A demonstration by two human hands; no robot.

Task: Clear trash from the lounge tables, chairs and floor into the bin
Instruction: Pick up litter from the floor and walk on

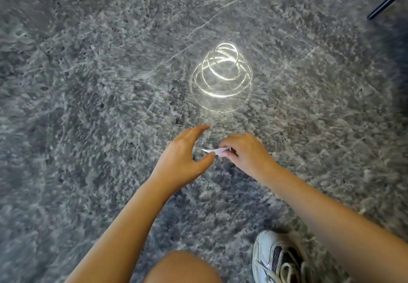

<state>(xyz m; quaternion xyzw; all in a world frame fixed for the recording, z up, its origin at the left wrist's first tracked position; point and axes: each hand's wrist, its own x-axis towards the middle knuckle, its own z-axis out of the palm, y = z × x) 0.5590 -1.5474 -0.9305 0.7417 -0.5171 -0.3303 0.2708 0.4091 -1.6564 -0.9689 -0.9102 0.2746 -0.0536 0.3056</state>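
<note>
Grey mottled stone floor (88,84), spiral light reflection (220,77) beyond hands. White sneaker (276,258) lower right. Left hand (183,159) fingers spread, gripping nothing. Right hand (245,152) pinched white paper scrap (215,150) between fingertips, just above floor

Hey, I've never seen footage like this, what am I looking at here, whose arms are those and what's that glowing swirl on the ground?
One picture, from a camera worn on a person's head, looking down. No machine: two bare arms reach toward a grey marbled floor. The right hand pinches a small white scrap of paper; the left hand is open beside it, thumb near the scrap. The glowing rings look like a lamp's reflection on the polished floor. A knee and a white sneaker show below, a dark thin leg top right.
</note>
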